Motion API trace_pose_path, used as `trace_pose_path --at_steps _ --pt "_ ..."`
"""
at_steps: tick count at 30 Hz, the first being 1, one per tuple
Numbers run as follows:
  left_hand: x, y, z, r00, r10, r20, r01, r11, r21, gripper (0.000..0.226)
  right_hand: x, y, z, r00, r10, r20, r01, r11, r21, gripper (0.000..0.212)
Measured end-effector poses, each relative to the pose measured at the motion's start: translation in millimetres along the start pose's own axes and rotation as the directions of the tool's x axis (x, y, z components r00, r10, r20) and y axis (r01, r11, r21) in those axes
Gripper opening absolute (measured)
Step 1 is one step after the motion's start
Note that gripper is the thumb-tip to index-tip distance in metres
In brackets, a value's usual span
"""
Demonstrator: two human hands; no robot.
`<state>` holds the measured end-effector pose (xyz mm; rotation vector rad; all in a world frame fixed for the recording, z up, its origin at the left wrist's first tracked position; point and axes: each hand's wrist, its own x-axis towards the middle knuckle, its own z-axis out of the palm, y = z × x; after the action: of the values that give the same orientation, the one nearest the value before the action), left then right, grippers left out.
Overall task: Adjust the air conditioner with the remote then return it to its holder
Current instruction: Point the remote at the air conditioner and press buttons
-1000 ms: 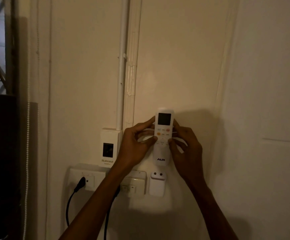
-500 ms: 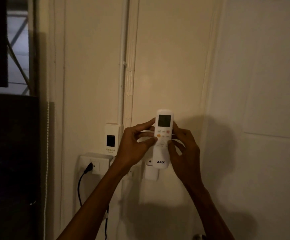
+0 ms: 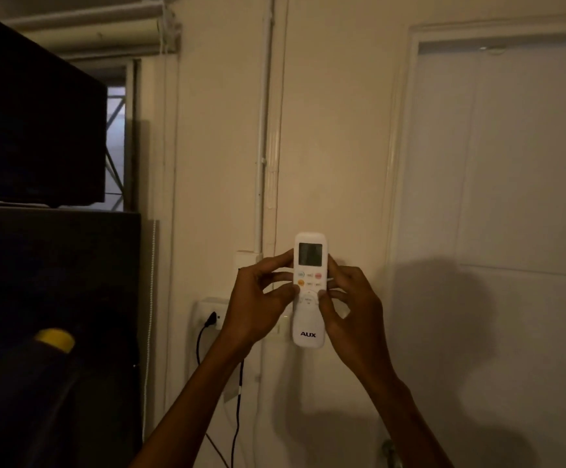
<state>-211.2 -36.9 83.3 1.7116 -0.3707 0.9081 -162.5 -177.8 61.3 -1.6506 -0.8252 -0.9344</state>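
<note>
We hold the white plastic AUX remote with the small grey display (image 3: 309,290) upright in front of the cream wall (image 3: 342,130), display end up, logo end down. Left hand (image 3: 261,298) grips its left edge, right hand (image 3: 349,305) its right edge; fingers of both are clenched on the remote, thumbs resting on the lower button cluster. The holder isn't visible, likely hidden behind the remote or our hands, so we can't confirm where it sits.

Judgement: we're in the adjust step, not the return.

How to do it well:
- Aim the top end at the air conditioner before pressing; the unit is out of frame, so the remote may be pointing at bare wall.
- Press one button at a time, one thumb only; the other hand just steadies.
- Check the display after each press. Light is dim, so read it, don't assume.
- Keep clear of the black plug in the white wall socket (image 3: 211,319) at lower left.
</note>
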Motion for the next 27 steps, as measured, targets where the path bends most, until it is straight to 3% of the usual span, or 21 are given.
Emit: trace_pose_path --at_steps 14,19,27 --pt "-58 54 -70 0.997 -0.038 -0.067 0.042 0.997 0.062 0.05 -31 -93 20 0.993 0.111 0.039 -0.114 0.99 0.082 0.042" --pt "-79 68 -95 0.995 -0.056 -0.078 0.057 0.998 0.009 0.048 -47 -132 26 0.989 0.139 0.042 -0.144 0.977 0.158 0.057" --pt "-130 89 -136 0.997 -0.058 -0.047 0.054 0.996 -0.075 0.049 -96 -197 38 0.984 0.178 -0.017 -0.174 0.974 0.145 0.055"
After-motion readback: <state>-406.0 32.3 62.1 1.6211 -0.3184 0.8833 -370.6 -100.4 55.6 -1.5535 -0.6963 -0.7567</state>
